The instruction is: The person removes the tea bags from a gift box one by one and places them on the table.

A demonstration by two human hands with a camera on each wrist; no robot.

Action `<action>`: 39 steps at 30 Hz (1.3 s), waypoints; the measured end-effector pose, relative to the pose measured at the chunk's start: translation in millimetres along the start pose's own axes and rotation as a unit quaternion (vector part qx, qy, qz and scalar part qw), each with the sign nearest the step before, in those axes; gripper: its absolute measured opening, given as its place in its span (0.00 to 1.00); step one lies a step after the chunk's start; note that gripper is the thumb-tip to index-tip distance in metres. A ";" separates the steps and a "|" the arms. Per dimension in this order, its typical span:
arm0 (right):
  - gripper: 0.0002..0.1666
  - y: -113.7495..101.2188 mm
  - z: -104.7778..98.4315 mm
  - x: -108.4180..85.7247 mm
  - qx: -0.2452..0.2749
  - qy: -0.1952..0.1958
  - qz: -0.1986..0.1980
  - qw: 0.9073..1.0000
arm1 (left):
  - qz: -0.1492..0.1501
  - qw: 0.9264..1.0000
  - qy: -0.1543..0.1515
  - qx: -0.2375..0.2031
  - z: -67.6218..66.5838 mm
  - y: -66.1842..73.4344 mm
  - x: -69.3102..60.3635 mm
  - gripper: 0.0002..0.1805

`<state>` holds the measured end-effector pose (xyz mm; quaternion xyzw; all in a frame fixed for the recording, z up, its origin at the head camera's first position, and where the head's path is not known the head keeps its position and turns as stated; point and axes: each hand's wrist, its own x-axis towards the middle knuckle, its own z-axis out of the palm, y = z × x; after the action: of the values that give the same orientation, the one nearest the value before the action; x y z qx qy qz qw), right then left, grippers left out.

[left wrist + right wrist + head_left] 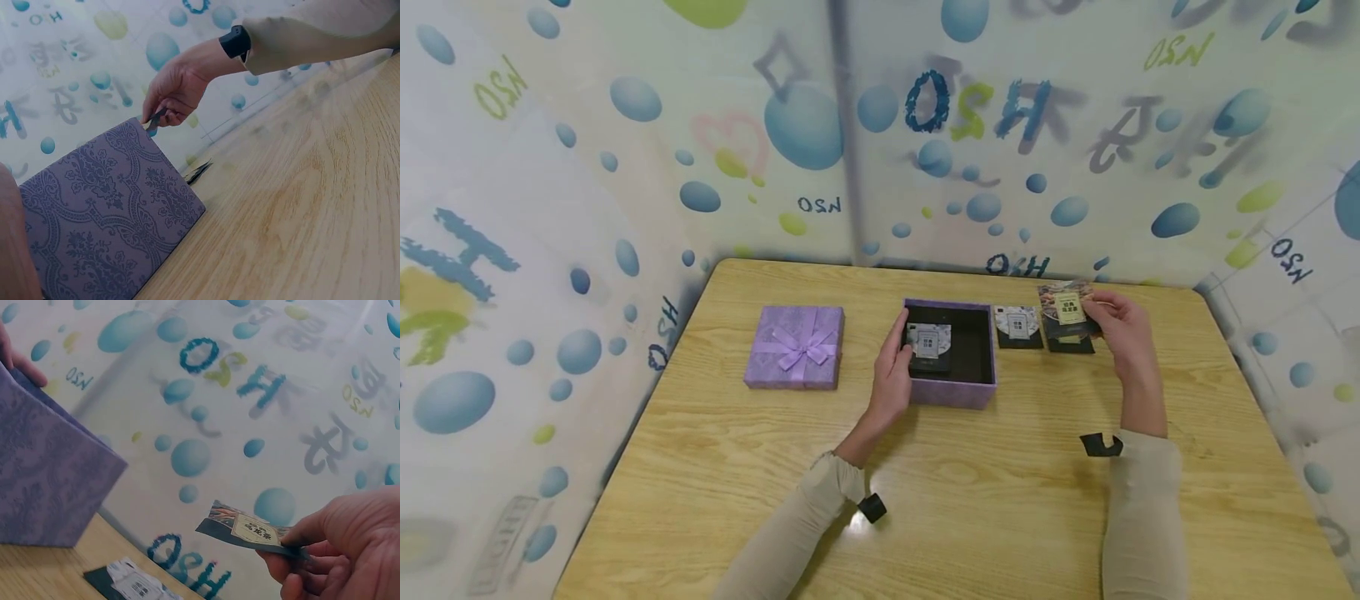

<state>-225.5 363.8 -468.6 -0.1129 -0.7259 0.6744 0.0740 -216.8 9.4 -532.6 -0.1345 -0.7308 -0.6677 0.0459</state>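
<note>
The dark tea packet (1067, 307) with a cream label is up off the table, to the right of the box, and I have it pinched between thumb and fingers of the right hand (1129, 333) at one edge. That edge grip suits it, I'd judge: the label stays uncovered and the packet looks thin enough to bend under a hard squeeze, so light pressure and a level wrist are best. From the head view it overlaps another dark packet (1072, 345) lying below — I'd mind that one's edge, since a low wrist could nudge it askew. Just left of that lies a floral packet (1018, 327), flat beside the purple box (952, 395). The left hand (891, 377), well apart from the right, grips the box by its left wall — a good brace, in my view. Inside, against that side, sits another floral packet (929, 343). Farther left is the bow-topped lid (793, 348).
</note>
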 end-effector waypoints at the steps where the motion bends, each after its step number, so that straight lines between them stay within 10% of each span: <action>1: 0.11 1.2 -3.2 0.1 0.006 0.007 0.001 1.000 | -0.001 1.000 -0.003 -0.002 0.0 0.6 -0.2 0.33; 21: 0.06 26.9 -35.7 8.2 0.037 0.079 0.045 0.995 | -0.006 1.000 -0.003 0.007 0.8 1.5 0.5 0.33; 39: 0.14 48.7 -59.1 11.4 -0.056 0.158 0.123 0.978 | -0.012 1.000 0.000 0.014 0.4 0.4 0.4 0.33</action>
<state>-218.1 426.8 -512.9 -0.3106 -0.7223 0.6102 0.0973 -217.0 9.9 -532.2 -0.1255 -0.7413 -0.6581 0.0395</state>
